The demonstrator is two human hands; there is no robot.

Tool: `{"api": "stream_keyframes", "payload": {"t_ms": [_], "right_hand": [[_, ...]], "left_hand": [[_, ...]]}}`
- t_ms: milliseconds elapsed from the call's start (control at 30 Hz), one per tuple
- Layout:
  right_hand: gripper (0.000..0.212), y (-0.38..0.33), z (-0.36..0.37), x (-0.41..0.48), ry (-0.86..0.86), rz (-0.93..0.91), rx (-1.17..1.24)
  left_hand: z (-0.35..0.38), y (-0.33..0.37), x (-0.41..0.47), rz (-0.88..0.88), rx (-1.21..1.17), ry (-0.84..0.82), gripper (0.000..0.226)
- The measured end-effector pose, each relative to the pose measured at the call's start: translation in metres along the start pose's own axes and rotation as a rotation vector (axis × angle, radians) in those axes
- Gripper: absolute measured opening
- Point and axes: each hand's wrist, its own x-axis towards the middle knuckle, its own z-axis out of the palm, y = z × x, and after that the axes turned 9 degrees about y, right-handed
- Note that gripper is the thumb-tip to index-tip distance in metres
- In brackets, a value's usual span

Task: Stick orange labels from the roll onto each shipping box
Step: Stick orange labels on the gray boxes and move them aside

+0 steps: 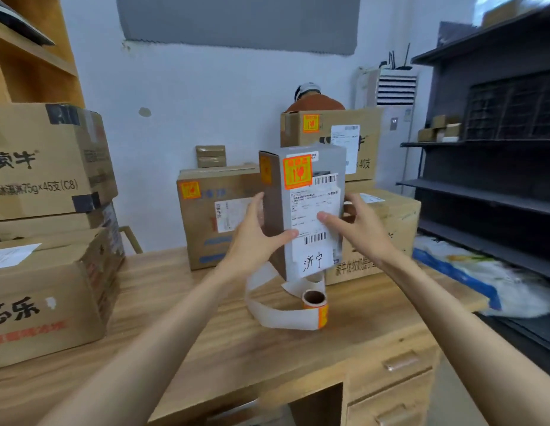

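Grey box (275,210) gripped upright between left hand (252,241) and right hand (362,229), above label roll (316,305); orange label (297,172) already on. Best set down clear of roll.

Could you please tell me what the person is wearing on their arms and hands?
Nothing, as far as the picture shows: no sleeves reach into view, the left hand and right hand wear no gloves, and no watch, ring or bracelet is visible.
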Motion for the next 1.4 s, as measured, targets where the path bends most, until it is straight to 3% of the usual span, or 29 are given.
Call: {"api": "stream_keyframes", "payload": {"t_ms": [233,467,767,1000,1400], "right_hand": [[0.042,0.034,-0.092,-0.01,0.109,0.031,-0.074],[0.039,0.082,-0.141,-0.009,0.174,0.159,-0.119],[0.044,0.133,-0.187,0.008,0.203,0.297,-0.121],[0.055,0.167,-0.208,0.025,0.197,0.372,-0.105],[0.035,0.198,-0.201,0.037,0.195,0.401,0.0]], "left_hand": [[0.105,0.025,-0.01,0.01,-0.056,-0.141,0.104],[0.177,0.021,-0.011,0.047,0.17,-0.155,0.104],[0.252,0.017,0.003,-0.017,0.202,-0.306,0.105],[0.287,0.012,0.011,-0.03,0.233,-0.379,0.102],[0.305,-0.006,0.021,0.02,0.275,-0.33,0.1]]}}
